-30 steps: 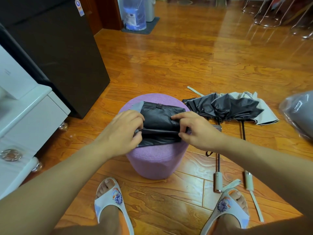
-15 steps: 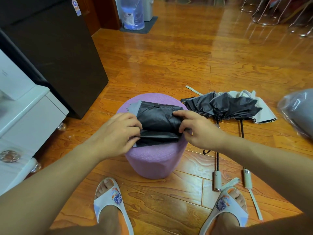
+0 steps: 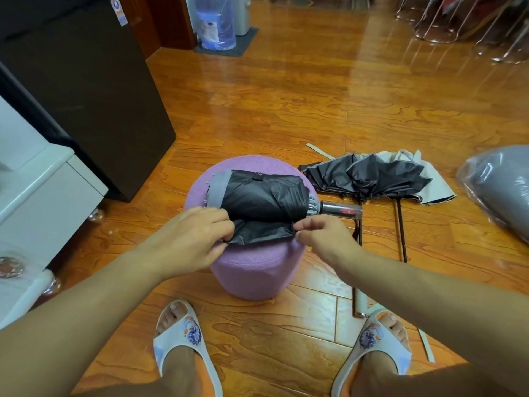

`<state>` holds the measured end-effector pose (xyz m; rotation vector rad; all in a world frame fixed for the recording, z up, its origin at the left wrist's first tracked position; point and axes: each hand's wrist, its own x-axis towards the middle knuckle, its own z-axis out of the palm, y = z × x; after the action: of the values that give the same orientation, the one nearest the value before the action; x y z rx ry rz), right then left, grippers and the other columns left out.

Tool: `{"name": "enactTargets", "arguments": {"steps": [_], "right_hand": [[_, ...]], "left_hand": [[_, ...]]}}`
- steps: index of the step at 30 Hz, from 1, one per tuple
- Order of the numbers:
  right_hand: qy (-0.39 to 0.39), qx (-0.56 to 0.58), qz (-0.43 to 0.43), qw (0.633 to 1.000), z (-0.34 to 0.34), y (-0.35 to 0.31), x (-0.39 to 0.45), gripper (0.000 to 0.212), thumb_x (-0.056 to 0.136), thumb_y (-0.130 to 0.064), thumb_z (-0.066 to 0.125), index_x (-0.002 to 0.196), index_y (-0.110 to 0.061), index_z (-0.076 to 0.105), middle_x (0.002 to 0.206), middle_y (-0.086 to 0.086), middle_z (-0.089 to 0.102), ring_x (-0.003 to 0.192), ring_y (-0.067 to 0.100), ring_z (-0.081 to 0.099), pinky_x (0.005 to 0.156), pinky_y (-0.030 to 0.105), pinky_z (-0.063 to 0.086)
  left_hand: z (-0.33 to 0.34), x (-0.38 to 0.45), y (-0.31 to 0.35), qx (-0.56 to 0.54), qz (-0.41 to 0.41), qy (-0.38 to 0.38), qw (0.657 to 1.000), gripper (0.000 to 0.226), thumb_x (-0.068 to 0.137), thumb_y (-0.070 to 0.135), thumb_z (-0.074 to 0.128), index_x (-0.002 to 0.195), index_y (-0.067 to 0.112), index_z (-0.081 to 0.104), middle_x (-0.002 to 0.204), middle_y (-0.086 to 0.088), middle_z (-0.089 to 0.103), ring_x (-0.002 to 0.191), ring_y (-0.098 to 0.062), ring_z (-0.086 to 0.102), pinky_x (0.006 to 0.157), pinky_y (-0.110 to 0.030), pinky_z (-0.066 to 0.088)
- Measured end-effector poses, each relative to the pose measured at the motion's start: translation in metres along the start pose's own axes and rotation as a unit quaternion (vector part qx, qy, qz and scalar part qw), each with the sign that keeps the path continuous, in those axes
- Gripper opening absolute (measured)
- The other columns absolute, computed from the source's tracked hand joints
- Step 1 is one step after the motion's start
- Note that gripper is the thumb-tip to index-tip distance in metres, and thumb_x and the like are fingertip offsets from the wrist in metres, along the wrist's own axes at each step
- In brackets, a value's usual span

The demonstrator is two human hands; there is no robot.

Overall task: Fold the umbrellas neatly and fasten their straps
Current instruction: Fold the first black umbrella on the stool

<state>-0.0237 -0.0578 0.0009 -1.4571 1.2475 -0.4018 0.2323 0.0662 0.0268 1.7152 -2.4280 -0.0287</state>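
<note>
A glossy orange-brown wooden plank floor [image 3: 329, 116] fills the room, with a tall dark brown cabinet [image 3: 86, 90] at the left and a white drawer unit [image 3: 43, 190] in front of it. In the middle of the floor stands a round lilac upholstered stool [image 3: 257, 270]. Across its top lies a collapsed black folding umbrella with a grey edge band [image 3: 263, 196], its clear handle with a red insert [image 3: 342, 210] jutting out past the stool's right side.

The left hand [image 3: 191, 239] pinches the near-left end of a loose black fabric flap [image 3: 262, 232] that hangs on the near side of the umbrella. The right hand [image 3: 323, 236] pinches the right end of the same flap with thumb and fingertips, just below the handle. The flap lies stretched between the two hands over the stool's front edge.

On the floor just right of the stool lie two partly collapsed black-and-beige umbrellas [image 3: 380, 179], canopies crumpled together, their thin dark shafts [image 3: 400, 227] running toward the person. A grey bundle wrapped in clear plastic [image 3: 498, 187] sits at the far right. Two feet in white slide sandals [image 3: 186, 339] rest on the floor near the stool.
</note>
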Motion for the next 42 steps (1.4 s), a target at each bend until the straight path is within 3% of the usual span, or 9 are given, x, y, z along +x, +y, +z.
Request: {"name": "enactTargets", "arguments": {"steps": [5,9,12,16,19,25,32,35,42], "right_hand": [[-0.018,0.126,0.167,0.978,0.009,-0.001,-0.002,0.018,0.084,-0.016,0.074,0.1,-0.012,0.067,0.076,0.0,0.057,0.071,0.016,0.051,0.067,0.03,0.045],[-0.026,0.151,0.204,0.967,0.011,-0.002,0.001,0.026,0.083,-0.019,0.081,0.103,-0.016,0.065,0.076,-0.004,0.056,0.07,0.014,0.047,0.066,0.029,0.042],[-0.022,0.167,0.221,0.961,0.01,-0.005,0.004,0.016,0.085,-0.009,0.076,0.093,-0.014,0.064,0.068,-0.003,0.052,0.062,0.012,0.041,0.056,0.024,0.035],[-0.005,0.226,0.176,0.958,-0.001,-0.008,0.009,0.017,0.079,-0.002,0.074,0.087,-0.015,0.067,0.08,0.0,0.059,0.069,0.013,0.044,0.065,0.026,0.038],[-0.032,0.234,0.159,0.958,-0.003,-0.004,0.009,0.013,0.083,-0.004,0.072,0.084,-0.016,0.071,0.082,-0.003,0.065,0.075,0.013,0.048,0.071,0.026,0.04],[-0.091,0.185,0.093,0.974,-0.016,0.005,0.012,0.015,0.094,-0.007,0.067,0.082,-0.016,0.068,0.07,0.0,0.061,0.058,0.007,0.053,0.066,0.024,0.044],[-0.053,0.193,0.008,0.98,-0.009,0.006,0.006,0.025,0.086,0.009,0.07,0.093,-0.011,0.057,0.063,0.003,0.059,0.058,0.02,0.061,0.065,0.029,0.052],[-0.046,0.123,-0.045,0.99,-0.011,0.006,0.003,0.023,0.085,0.012,0.068,0.09,-0.009,0.06,0.068,0.007,0.06,0.057,0.018,0.062,0.056,0.02,0.049],[-0.044,0.014,-0.125,0.991,-0.014,0.003,0.008,0.028,0.089,0.015,0.061,0.087,-0.013,0.059,0.072,0.009,0.057,0.059,0.016,0.059,0.063,0.024,0.051]], "left_hand": [[-0.005,0.002,0.008,0.011,-0.011,0.005,1.0,0.016,0.08,0.015,0.067,0.081,0.023,0.053,0.081,0.006,0.05,0.073,-0.022,0.054,0.063,-0.035,0.042],[-0.004,-0.002,0.013,0.017,0.0,-0.004,1.0,0.013,0.084,0.018,0.07,0.083,0.023,0.058,0.085,0.005,0.053,0.072,-0.021,0.056,0.059,-0.032,0.04],[-0.002,-0.002,0.013,0.035,0.028,-0.009,0.999,0.007,0.089,0.023,0.065,0.084,0.022,0.059,0.097,0.004,0.058,0.088,-0.021,0.057,0.07,-0.035,0.046],[-0.003,0.0,0.009,0.031,0.023,-0.013,0.999,0.004,0.086,0.021,0.06,0.084,0.018,0.058,0.105,0.001,0.066,0.106,-0.025,0.059,0.086,-0.042,0.048],[0.001,0.002,0.007,0.013,0.01,-0.042,0.999,0.004,0.085,0.02,0.054,0.082,0.018,0.052,0.095,0.001,0.062,0.095,-0.025,0.059,0.082,-0.042,0.047],[-0.001,0.002,0.002,0.01,-0.007,-0.052,0.999,0.003,0.086,0.022,0.053,0.085,0.02,0.054,0.085,0.006,0.058,0.085,-0.021,0.056,0.077,-0.037,0.047],[0.0,0.0,0.003,-0.027,-0.038,-0.046,0.998,0.005,0.086,0.024,0.056,0.084,0.02,0.055,0.088,0.007,0.059,0.089,-0.019,0.057,0.079,-0.038,0.048],[0.0,-0.001,-0.001,-0.023,-0.04,-0.043,0.998,0.008,0.087,0.027,0.055,0.087,0.02,0.058,0.09,0.006,0.061,0.092,-0.019,0.057,0.081,-0.038,0.049],[-0.002,-0.002,-0.004,-0.032,-0.057,-0.029,0.997,0.005,0.087,0.028,0.058,0.087,0.023,0.058,0.089,0.009,0.061,0.093,-0.018,0.057,0.08,-0.039,0.05]]}}
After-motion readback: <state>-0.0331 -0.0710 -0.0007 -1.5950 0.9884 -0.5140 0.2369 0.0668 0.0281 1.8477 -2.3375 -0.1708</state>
